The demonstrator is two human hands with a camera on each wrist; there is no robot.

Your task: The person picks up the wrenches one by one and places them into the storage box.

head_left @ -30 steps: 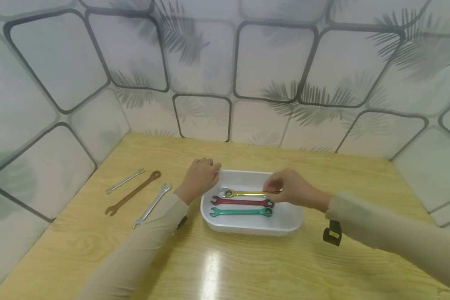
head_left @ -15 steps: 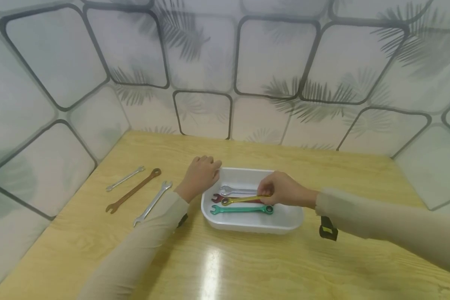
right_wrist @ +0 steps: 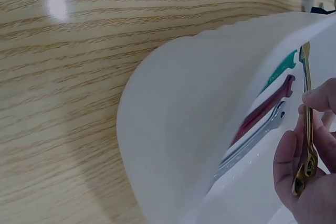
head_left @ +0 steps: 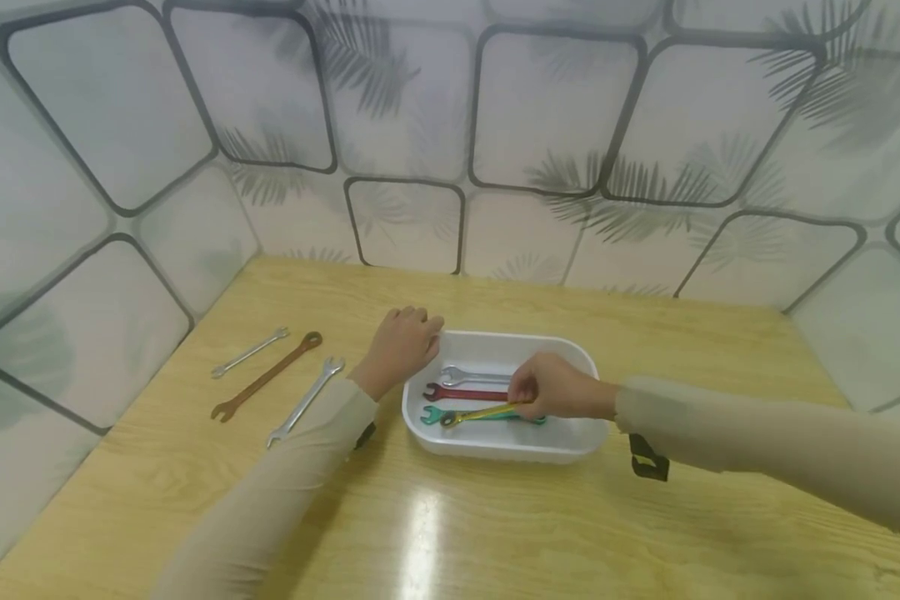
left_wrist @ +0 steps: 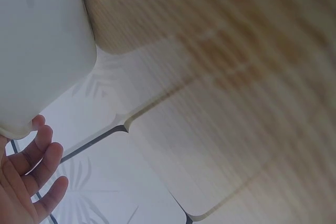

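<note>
In the head view, we see the right hand pinching the gold wrench over the near half of the tray, its ring end pointing at the tray's left edge. It slants across the green wrench; we cannot tell whether they touch. Let go there, it could settle crosswise or shove the green one askew, and that slant would be the cause. The red wrench and the silver wrench lie closer to the tray's far edge, roughly parallel. The left hand grips the far-left corner, well apart from the right.

In the left wrist view, we find that hand's bent fingers at the tray's rim, thumb out of sight. Too much weight there might tip or drag the tray over the table.

In the right wrist view, we see the gold wrench between thumb and fingers, one end lying along the palm. It looks slim, polished and mirror-bright, with darker reflections along the shaft; we judge such smoothness could let it twist if the pinch slackens.
</note>
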